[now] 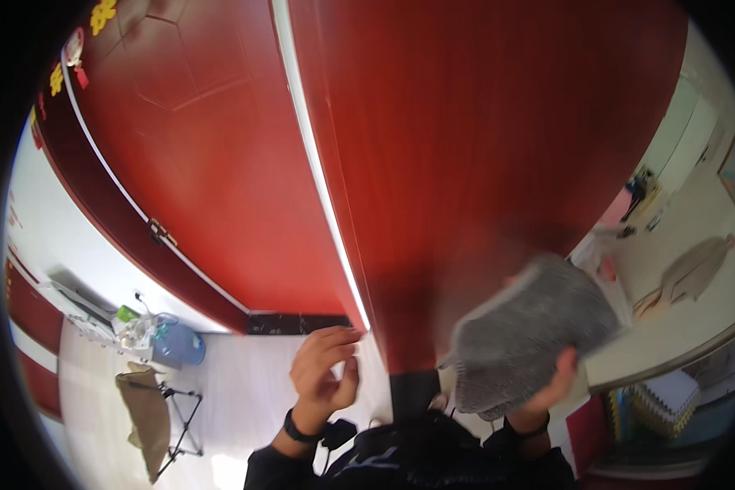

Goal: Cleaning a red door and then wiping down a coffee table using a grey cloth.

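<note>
My right hand [548, 389] grips a grey cloth [527, 334] by its lower right side, with the fingers partly behind it. The cloth is slightly blurred and hangs in front of a red wooden panel [441, 153]. My left hand [327, 367] is raised at the edge of a red door [220, 184], its fingers curled and apart with nothing in them. Whether its fingertips touch the door edge I cannot tell. A white strip [318, 165] runs between the door and the panel. Dark bands circle both wrists.
On the left, a folding stool [144, 416] stands on the pale floor near a large blue water bottle [180, 343]. A metal latch [159, 233] sits at the door's left edge. At right are a stack of trimmed cloths [667, 398] and a beige cloth [695, 269] on the wall.
</note>
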{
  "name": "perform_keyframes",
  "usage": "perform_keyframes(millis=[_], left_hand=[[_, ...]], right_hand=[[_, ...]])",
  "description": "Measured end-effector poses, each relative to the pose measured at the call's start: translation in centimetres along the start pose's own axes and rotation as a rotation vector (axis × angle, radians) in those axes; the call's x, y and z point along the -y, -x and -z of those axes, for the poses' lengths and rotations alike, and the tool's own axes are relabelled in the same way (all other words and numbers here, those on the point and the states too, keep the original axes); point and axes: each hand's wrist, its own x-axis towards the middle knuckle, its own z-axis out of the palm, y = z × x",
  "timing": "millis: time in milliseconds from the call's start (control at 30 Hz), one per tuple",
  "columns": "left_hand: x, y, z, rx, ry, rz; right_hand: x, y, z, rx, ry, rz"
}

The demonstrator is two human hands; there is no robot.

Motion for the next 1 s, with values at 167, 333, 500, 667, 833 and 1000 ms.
perform_keyframes(millis=[167,333,500,667,833,1000], left_hand=[[3.2,4.3,5.1,-0.124,-0.117,0.193],[4.0,7.6,7.6,-0.257,-0.148,0.271],[7.3,10.1,8.0,-0.308,-0.033,0.361],[10.1,6.4,6.9,-0.173,0.053,0.277],[7.9,-1.3,3.1,0.184,0.029,0.096],[8.4,1.2,-2.9,0.436,0.014,0.003]], right_hand=[[-0.5,-8.3,2.4,0.218,0.822,0.801],[4.9,-12.5,-14.7,0.031,1.514,1.373],[5.4,-13.6,-15.0,0.016,1.578,1.483],[12.3,-15.1,-21.8,0.204,1.566,1.609],[20.0,-17.8,-25.5,0.094,1.516,1.786],[22.4,-21.3,-23.0,-0.062,1.353,1.735]])
